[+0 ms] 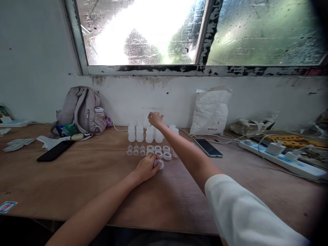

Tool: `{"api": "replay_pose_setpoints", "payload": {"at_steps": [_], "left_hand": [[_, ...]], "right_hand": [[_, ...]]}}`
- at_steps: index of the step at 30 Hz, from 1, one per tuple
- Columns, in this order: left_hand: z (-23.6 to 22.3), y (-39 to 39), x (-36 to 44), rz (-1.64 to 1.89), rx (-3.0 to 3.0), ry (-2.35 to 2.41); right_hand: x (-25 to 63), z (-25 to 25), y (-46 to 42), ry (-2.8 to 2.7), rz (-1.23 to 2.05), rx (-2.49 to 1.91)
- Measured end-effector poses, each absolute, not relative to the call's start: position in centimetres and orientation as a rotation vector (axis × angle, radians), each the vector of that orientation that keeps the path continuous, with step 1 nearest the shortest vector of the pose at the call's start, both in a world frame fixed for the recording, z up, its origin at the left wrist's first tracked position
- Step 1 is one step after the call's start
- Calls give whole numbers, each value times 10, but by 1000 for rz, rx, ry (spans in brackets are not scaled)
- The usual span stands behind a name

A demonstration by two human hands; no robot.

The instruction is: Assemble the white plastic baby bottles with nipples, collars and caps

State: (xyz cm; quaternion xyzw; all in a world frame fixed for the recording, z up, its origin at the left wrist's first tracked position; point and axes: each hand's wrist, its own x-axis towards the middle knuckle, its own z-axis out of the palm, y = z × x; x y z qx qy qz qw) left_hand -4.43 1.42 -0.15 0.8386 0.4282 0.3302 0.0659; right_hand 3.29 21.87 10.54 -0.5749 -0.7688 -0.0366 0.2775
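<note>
My left hand (146, 168) rests on the wooden table, its fingers closed round a white collar ring (160, 165) with something clear at its centre. Just beyond it, several more white rings (167, 156) lie in rows. Clear bottle nipples (135, 151) stand in rows to their left. Farther back is a row of white, translucent baby bottles (131, 133), the leftmost ones with clear tops. Over the back of these bottles reaches my right hand (155, 119), fingers bent together; whatever they hold, if anything, is too small to make out. My right forearm hides some pieces.
A black phone (55, 151) and a grey backpack (81, 111) are on the left. To the right are another phone (208, 147), a white plastic package (212, 111), and a power strip (279, 158) with cables. The table's front edge (164, 229) runs nearby.
</note>
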Motion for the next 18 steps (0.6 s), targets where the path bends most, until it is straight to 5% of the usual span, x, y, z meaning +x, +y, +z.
{"api": "replay_pose_setpoints", "payload": {"at_steps": [8, 18], "left_hand": [[-3, 18, -44, 1264, 2365, 1206], [-7, 28, -44, 1385, 2040, 1237]], "right_hand": [[90, 140, 149, -1721, -120, -843], [148, 43, 8, -1847, 349, -783]]}}
